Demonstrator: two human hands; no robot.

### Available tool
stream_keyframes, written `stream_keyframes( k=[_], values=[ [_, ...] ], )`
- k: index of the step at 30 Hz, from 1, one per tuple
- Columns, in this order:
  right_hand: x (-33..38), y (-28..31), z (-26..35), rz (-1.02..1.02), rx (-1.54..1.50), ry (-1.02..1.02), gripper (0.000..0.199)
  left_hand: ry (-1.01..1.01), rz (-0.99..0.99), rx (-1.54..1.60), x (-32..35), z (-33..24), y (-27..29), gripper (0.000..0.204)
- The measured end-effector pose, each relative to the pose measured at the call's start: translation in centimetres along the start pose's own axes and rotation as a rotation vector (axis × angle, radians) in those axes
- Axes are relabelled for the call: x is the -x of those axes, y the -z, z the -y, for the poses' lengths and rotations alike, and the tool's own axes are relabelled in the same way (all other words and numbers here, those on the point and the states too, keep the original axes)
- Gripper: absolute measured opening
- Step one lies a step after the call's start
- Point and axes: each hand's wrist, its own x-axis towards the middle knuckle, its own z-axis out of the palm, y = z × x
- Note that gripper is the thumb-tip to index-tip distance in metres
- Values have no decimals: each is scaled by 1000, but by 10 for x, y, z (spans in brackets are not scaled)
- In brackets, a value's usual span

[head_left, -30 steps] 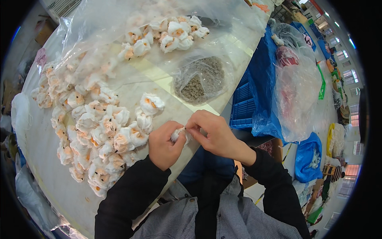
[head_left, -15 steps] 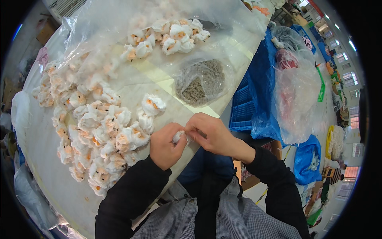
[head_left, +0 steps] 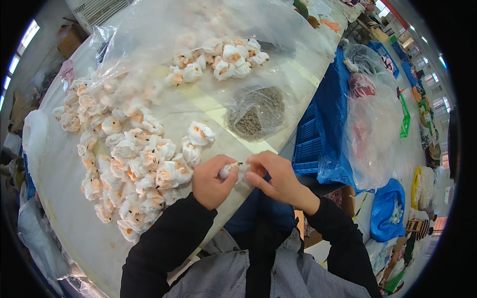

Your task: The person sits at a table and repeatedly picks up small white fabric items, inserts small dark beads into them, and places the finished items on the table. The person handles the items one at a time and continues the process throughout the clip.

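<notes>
My left hand [head_left: 212,181] is closed around a small white plush piece [head_left: 228,171], which shows between thumb and forefinger. My right hand [head_left: 278,178] meets it from the right, thumb and fingers pinching at its fluffy edge. A small dark bit shows at the top of the piece. Left of my hands lies a large heap of similar white plush pieces [head_left: 141,154] with peach and orange patches and dark bits. Two of them sit closest to my left hand, at the heap's right edge. My fingers partly hide the held piece.
A clear plastic bag of grey-brown stuffing [head_left: 258,111] lies on the pale table [head_left: 64,198] beyond my hands. Clear plastic sheeting [head_left: 164,30] covers part of the far pieces. Right of the table edge stand a blue crate [head_left: 305,144] and a blue bag [head_left: 387,211].
My right hand has shifted slightly right and down, and more white fluff shows between my hands. My left hand still grips the piece. The whole view has shifted slightly.
</notes>
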Motion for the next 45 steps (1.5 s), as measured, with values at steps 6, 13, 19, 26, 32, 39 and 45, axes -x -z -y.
stream_keyframes(
  k=[6,13,19,26,32,39,45],
  values=[
    [-30,-3,-3,99,212,202,12,74,-3,131,1,1,1,13],
    [-113,25,-11,143,156,51,21,160,-99,490,3,6,-4,44],
    [-186,7,7,-178,291,10,33,-1,-8,98,6,4,-3,10],
    [-125,-47,0,178,442,90,28,-39,3,136,8,5,-2,13],
    [-104,-29,-2,67,293,-37,17,-10,-68,221,8,4,3,11],
    [-45,-21,13,-225,380,317,15,78,-237,234,-3,0,-3,54],
    [-13,-28,14,-244,376,303,20,68,-81,233,0,-1,2,43]
  ],
)
